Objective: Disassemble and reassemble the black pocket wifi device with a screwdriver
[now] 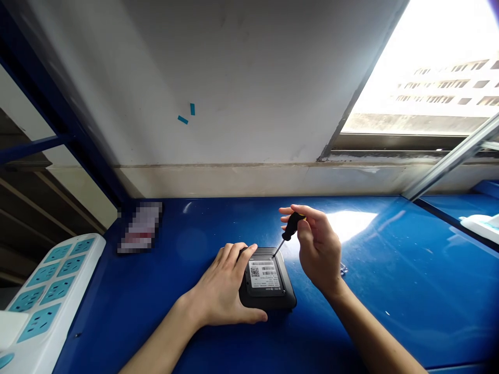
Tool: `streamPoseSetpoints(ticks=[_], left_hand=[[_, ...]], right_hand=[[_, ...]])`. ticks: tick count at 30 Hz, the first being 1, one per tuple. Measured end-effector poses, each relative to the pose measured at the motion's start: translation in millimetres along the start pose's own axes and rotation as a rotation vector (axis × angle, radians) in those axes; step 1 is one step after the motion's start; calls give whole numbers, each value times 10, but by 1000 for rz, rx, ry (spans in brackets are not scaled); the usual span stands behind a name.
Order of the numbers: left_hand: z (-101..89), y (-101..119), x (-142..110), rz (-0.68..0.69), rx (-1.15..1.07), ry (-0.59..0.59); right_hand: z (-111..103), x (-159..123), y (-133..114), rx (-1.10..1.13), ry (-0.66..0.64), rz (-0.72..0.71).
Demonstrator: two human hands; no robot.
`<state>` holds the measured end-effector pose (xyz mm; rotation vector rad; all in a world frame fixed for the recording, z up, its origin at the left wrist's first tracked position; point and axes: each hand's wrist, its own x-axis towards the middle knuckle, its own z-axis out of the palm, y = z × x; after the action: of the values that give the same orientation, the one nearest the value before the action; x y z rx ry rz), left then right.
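Note:
A black box-shaped device (268, 300) lies on the blue table with a white barcode label (265, 274) facing up. My left hand (226, 285) is wrapped over its left side, fingers on the far edge and thumb along the near edge. In my right hand (319, 249) is a screwdriver (293, 226) with a black and yellow handle, held tilted. The tip of its thin shaft meets the device near the label's far right corner. Small shiny metal pieces (343, 269), perhaps screws, lie on the table beside my right wrist, partly hidden by it.
A white power strip (83, 270) with teal sockets runs along the left side. A pixelated flat item (140, 228) lies at the back left of the blue table (413, 291). Behind stands a wall (249, 104), with a bright window (429, 78) at right and a metal post (452, 161).

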<state>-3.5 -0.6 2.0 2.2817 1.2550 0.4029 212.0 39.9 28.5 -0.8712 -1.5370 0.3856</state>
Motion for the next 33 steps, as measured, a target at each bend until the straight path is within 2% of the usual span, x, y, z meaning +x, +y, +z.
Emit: streamPoseSetpoints(ticks=[7,13,26,33], left_hand=[[-9,8,-8,-15,-4,-9],[-5,4,-2,-5,-28,18],[-20,7,-6,-35,-1,-20],[-11,3,-16,-33,3,-22]], right_hand=[[6,-11,17,29,-8,-21],[-1,11,39,-60,14,-36],[6,44,-6,-91,62,-49],[-6,-18,5,-16,-48,-8]])
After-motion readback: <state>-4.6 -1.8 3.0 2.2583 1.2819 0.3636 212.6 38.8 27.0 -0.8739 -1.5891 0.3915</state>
